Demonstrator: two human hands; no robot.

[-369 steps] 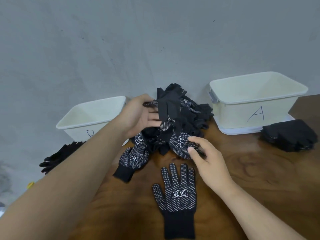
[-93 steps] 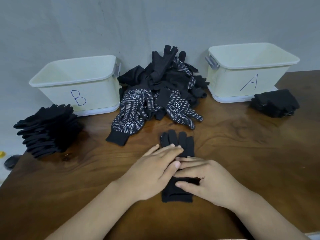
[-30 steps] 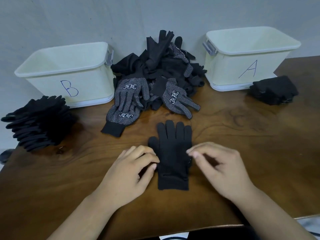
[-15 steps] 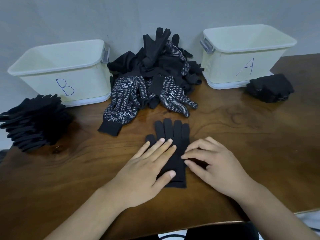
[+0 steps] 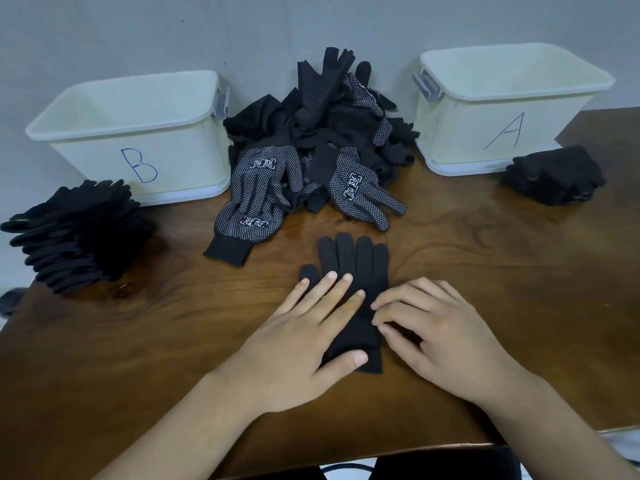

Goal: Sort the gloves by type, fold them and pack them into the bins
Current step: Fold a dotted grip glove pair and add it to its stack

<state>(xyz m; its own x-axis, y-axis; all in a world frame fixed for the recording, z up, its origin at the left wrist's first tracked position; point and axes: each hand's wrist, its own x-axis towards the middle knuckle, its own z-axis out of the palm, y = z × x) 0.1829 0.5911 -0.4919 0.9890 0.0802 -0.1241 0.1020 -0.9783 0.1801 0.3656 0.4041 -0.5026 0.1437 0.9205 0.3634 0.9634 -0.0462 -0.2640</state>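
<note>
two grips meet on one plain black glove (image 5: 353, 261), which lies flat on the wooden tabletop (image 5: 485, 271) with its fingers pointing away from me and its cuff toward me. my left grip (image 5: 298, 344) is spread apart, fingers straight, with palm and thumb pressing down on the glove's left half and cuff. my right grip (image 5: 440, 334) sits at the glove's right edge with its fingers bent and the tips touching the fabric; whether it pinches the edge or only rests there i cannot tell.

beyond the glove, against the grey wall (image 5: 138, 29), sits a loose heap of gloves (image 5: 329, 116), plain black ones tangled with white-dotted ones. one dotted glove (image 5: 256, 202) spills out beyond the glove and to its left, cuff on the bare wood. a second dotted glove (image 5: 360, 192) lies just beyond the glove's fingertips.

further beyond the glove and left stands a cream bin marked b (image 5: 166, 157), and further beyond and right a cream bin marked a (image 5: 467, 133). well to the left of the glove lies a stack of black gloves (image 5: 76, 233), their fingers fanned outward. well to the glove's right is a smaller pile of folded black gloves (image 5: 554, 178).
</note>
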